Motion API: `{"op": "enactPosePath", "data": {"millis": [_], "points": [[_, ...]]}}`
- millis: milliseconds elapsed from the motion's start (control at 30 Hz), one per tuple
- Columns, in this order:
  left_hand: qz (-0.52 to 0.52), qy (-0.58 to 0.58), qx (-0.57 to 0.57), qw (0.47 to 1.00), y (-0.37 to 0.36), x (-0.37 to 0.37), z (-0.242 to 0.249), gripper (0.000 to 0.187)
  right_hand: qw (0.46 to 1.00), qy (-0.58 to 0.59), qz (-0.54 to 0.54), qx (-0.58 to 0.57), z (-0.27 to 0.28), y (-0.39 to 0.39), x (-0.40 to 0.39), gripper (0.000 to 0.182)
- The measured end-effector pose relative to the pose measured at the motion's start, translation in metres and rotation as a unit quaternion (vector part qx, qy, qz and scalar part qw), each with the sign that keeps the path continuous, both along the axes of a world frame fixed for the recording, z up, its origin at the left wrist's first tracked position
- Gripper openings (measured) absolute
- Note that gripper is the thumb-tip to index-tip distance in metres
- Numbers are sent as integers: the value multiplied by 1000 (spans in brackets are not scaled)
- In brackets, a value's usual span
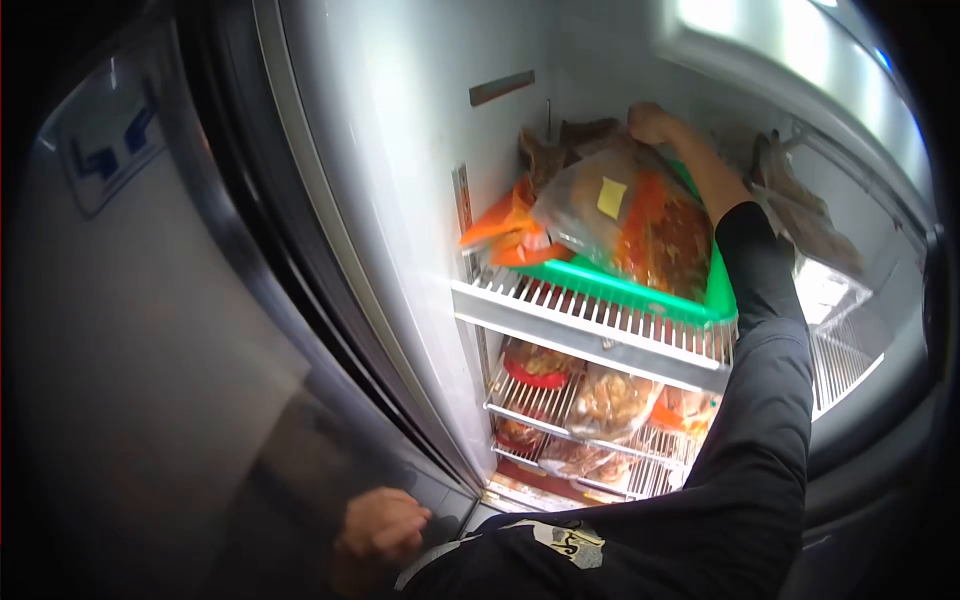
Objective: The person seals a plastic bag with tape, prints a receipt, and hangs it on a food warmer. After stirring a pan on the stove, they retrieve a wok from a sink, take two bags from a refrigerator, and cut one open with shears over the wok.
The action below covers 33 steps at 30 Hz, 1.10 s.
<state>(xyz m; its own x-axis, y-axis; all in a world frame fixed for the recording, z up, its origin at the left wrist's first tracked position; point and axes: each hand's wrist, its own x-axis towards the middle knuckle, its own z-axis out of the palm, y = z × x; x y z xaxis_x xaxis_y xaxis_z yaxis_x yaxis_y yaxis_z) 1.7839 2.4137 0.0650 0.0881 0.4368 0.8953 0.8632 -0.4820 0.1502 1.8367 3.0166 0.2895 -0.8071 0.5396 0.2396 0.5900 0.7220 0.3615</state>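
Observation:
My right hand (652, 125) reaches to the back of the upper shelf in an open refrigerator. Its fingers are curled at the far upper edge of a large clear plastic bag (580, 205) and appear to grip it; the fingertips are hidden. Orange-red food shows through the bag, which bears a yellow label (611, 198). The bag lies tilted in a green tray (640, 292). Low at the left, outside the refrigerator, my left hand (385, 528) is held near my body with its fingers curled in and nothing visible in them.
An orange bag (510, 228) lies left of the tray on the wire shelf (590, 340). Lower racks carry bagged food (610, 402) and a red-rimmed package (537, 370). Brown packages (800, 205) stand at the right. The refrigerator's door frame (350, 250) rises at the left.

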Motion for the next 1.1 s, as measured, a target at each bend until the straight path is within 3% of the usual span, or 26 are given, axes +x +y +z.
{"op": "enactPosePath", "data": {"millis": [100, 200, 300, 400, 533, 600, 633, 700, 733, 800, 867, 900, 1000, 1067, 1100], "points": [[-51, 3, -112, 992, 13, 0, 0, 27, 981, 165, -59, -84, -7, -7, -13, 37], [-45, -49, -140, 988, 26, 0, -5, 30, 946, 314, 45, -66, -36, 20, -36, 44], [-43, -83, -165, 982, 36, 0, -13, 30, 926, 280, -89, -238, -33, 50, -45, 48], [-53, -130, -164, 976, 50, 1, -15, 29, 941, 281, -53, -180, -36, 55, -52, 44], [-84, -253, -40, 963, 101, 10, 5, 26, 927, 360, 65, -88, -12, 31, -43, 43], [-102, -233, 46, 966, 142, 7, 27, 27, 893, 410, 186, 2, 4, 19, -42, 39], [-120, -232, 69, 963, 162, 7, 45, 27, 850, 445, 282, 11, 10, 6, -39, 30], [-130, -270, 147, 943, 204, 5, 87, 33, 837, 403, 370, -37, 27, -16, -31, 23], [-81, -229, 174, 954, 223, 2, 115, 35, 828, 402, 385, -59, 33, -26, -26, 22], [-53, -285, 138, 947, 256, 0, 155, 43, 807, 404, 418, -101, 46, -46, -19, 21], [131, -155, 136, 970, 286, -16, 175, 61, 785, 405, 442, -157, 60, -59, -20, 23], [124, -194, 121, 966, 299, -20, 177, 69, 773, 403, 453, -184, 63, -60, -23, 25], [82, -265, 61, 959, 303, -19, 180, 81, 657, 354, 599, -291, 76, -50, -59, 31], [22, -306, 22, 952, 299, -21, 182, 80, 690, 401, 503, -332, 78, -97, -49, 29], [113, -237, 117, 958, 306, -26, 180, 66, 702, 423, 454, -350, 80, -123, -43, 29]]}}
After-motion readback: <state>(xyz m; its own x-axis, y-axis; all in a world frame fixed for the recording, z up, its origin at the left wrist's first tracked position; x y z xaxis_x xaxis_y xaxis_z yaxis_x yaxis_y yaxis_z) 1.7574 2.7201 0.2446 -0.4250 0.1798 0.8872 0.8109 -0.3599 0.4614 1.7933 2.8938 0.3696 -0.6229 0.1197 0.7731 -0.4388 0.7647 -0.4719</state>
